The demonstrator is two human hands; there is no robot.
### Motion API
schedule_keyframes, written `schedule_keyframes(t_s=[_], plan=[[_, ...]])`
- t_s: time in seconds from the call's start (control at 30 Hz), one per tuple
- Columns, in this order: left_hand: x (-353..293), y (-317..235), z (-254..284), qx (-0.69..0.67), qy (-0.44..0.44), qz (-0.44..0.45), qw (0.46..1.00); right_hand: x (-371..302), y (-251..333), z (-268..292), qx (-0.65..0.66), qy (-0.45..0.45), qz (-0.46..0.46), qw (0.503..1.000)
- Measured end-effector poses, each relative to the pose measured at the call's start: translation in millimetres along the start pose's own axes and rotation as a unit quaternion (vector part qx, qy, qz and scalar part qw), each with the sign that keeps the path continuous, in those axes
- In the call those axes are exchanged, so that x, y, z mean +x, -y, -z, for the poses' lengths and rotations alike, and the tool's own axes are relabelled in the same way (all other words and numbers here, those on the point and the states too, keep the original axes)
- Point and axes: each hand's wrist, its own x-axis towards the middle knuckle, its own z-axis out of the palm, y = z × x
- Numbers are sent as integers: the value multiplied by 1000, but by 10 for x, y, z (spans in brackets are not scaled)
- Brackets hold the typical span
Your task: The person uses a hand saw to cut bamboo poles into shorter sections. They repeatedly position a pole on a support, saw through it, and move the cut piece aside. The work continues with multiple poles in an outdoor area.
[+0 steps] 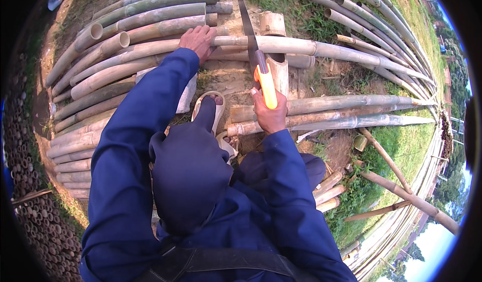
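In the head view, my left hand [199, 42] lay over a bamboo pole [291, 45], fingers curled part-way round it, while my right hand [271, 115] was closed about the orange-yellow handle of a saw [248, 26]. The pole crossed a thick bamboo block [279, 76] near the middle of the bare ground [228, 76], the blade over it just left of the block. The cut looked unfinished: the pole showed on both sides of the blade, though I couldn't tell how deep the teeth were. Shorter lengths [168, 3] already filled the ground's left side; longer poles [359, 31] towards its grassy right edge seemed left to do.

The bamboo was smooth and round, ringed with raised nodes, straw-coloured to grey-green, with hollow ends; the blade was dark, thin and tapering.
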Motion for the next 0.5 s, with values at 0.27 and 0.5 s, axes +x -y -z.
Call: schedule_keyframes(t_s=[0.27, 0.5], plan=[[-442, -70, 247, 101, -21, -101, 989, 21, -39, 53, 37, 6, 24, 999], [-921, -370, 517, 33, 35, -104, 993, 15, -42, 101, 39, 25, -25, 999]])
